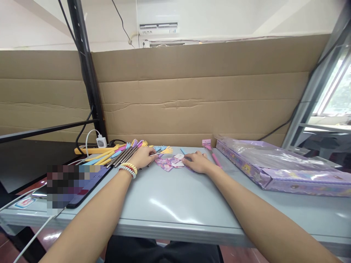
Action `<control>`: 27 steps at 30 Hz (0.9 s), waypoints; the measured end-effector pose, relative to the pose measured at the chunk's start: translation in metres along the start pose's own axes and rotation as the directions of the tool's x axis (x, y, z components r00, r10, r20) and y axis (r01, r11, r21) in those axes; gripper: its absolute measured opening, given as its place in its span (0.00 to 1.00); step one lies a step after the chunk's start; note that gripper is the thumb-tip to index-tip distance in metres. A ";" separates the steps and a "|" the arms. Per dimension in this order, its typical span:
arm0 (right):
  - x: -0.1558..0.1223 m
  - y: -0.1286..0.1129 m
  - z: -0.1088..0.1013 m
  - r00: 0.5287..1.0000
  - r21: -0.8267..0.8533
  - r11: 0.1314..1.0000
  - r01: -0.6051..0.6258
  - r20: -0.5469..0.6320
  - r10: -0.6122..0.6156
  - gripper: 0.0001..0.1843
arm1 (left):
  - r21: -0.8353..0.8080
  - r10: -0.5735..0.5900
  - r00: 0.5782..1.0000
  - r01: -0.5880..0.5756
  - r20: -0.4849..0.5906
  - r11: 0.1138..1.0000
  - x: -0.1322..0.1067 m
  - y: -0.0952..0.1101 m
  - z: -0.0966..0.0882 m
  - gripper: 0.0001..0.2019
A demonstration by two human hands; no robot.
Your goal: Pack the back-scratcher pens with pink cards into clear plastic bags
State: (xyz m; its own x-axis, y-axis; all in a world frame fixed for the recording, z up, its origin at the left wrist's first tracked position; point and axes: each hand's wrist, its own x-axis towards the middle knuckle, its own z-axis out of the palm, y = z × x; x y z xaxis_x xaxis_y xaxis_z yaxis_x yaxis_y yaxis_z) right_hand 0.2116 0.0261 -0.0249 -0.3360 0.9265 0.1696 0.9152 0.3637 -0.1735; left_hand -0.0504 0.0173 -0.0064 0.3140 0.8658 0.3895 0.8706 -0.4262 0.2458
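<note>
My left hand (142, 157), with beaded bands at the wrist, is over the right end of a row of back scratchers (124, 155). These have metal rods and coloured hand-shaped ends. Its fingers are closed around something thin and pale that I cannot make out. Several small pink and purple printed cards (166, 163) lie in a loose pile between my hands. My right hand (197, 162) rests at the pile's right side, fingers stretched out and fingertips touching the cards. Just beyond it lies a pink back scratcher (216, 159) with a pink card top.
A purple printed box (274, 179) with clear plastic over it occupies the right of the grey table (175, 208). On the left are a phone (87, 186), cables and a white charger (101, 141). A cardboard wall (203, 98) closes off the back, beside a black post (89, 73).
</note>
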 end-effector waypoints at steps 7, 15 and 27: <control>0.001 0.001 0.001 1.000 -0.009 1.000 -0.024 -0.003 0.024 0.31 | 0.150 -0.306 0.931 0.338 -0.200 0.929 0.002 -0.007 -0.002 0.17; 0.001 0.002 0.001 1.000 0.013 1.000 -0.014 0.014 0.013 0.32 | 0.153 -0.552 0.786 0.603 -0.278 0.783 -0.003 -0.022 -0.014 0.17; -0.001 0.002 -0.001 0.999 0.039 0.999 -0.020 0.040 0.018 0.33 | 0.181 -0.635 0.738 0.673 -0.229 0.717 -0.005 -0.023 -0.029 0.15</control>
State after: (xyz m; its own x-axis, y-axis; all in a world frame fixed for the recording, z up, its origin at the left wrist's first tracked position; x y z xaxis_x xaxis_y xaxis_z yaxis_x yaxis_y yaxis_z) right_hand 0.2138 0.0262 -0.0247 -0.3279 0.9361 0.1272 0.9124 0.3488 -0.2144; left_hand -0.0829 0.0156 0.0114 -0.4082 0.8494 0.3344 0.9040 0.3250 0.2779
